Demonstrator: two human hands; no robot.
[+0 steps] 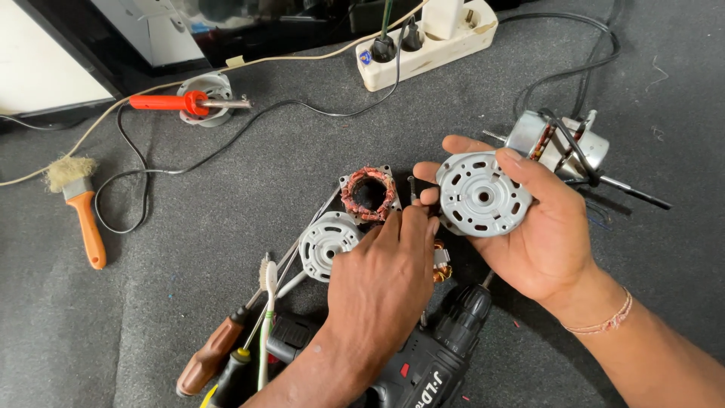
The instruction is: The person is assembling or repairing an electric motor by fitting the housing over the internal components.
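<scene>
While we look down at the dark grey mat [189, 249], our right hand [540, 227] cradles a round grey motor end cover [477, 194], thumb over its upper right rim and fingers curled round its left edge, so the disc faces up in a firm but partly open clasp. Our left hand [381, 283] lies palm down just left of it, its fingertips pinched together at the cover's left rim beside a small dark screw [413, 189]; we cannot tell whether they actually grip the screw. Just left of this hand lie a second grey end cover [326, 243] and, above it, a square stator with copper windings [368, 194], the two touching. A further bit of copper winding [442, 264] peeps out from beneath the left hand.

Below the hands rests a black cordless drill [430, 355], carrying white lettering and a small red button on its body. Left of it lie screwdrivers with brown and black handles [215, 355] and a white toothbrush [266, 317]. Behind the right hand sits a silver motor body with a shaft [563, 147]. At the top stands a cream power strip [430, 41] with a blue round mark at its left end and plugs pushed in. A red-handled soldering iron [177, 102] rests on its stand, and an orange-handled brush [83, 208] lies far left.
</scene>
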